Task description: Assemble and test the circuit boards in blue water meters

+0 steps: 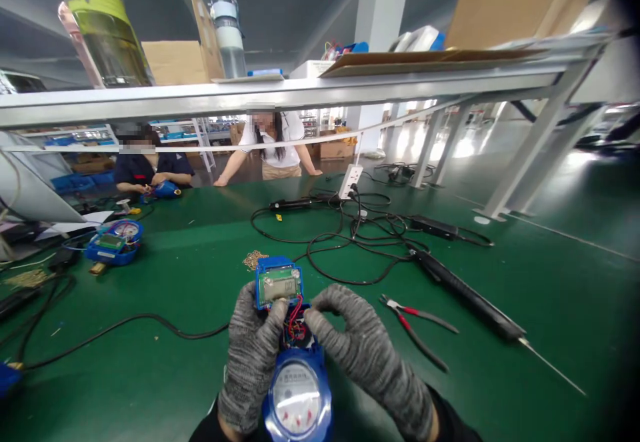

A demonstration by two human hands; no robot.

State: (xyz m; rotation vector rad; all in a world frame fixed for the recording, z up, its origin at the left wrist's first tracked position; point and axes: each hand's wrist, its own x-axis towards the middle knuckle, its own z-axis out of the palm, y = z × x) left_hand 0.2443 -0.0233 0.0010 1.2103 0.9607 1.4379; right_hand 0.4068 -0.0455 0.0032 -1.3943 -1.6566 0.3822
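A blue water meter (pixel 299 395) with a round dial lies in front of me. Its blue-framed display module (pixel 279 283), showing a green circuit board and small screen, is tilted up above the open wiring compartment. Red wires (pixel 296 315) run between the two. My left hand (pixel 254 349), in a grey knit glove, is closed around the module's lower left, thumb on its lower edge. My gloved right hand (pixel 357 342) has thumb and forefinger bent together at the right edge of the wiring compartment; whatever lies between the fingertips is hidden.
Red-handled pliers (pixel 420 329) and a black electric screwdriver (pixel 470 295) lie right, among cables and a power strip (pixel 351 182). Small screws (pixel 254 259) are piled behind the module. Another opened meter (pixel 115 242) sits left. Two people are across the table; a shelf (pixel 300 92) spans overhead.
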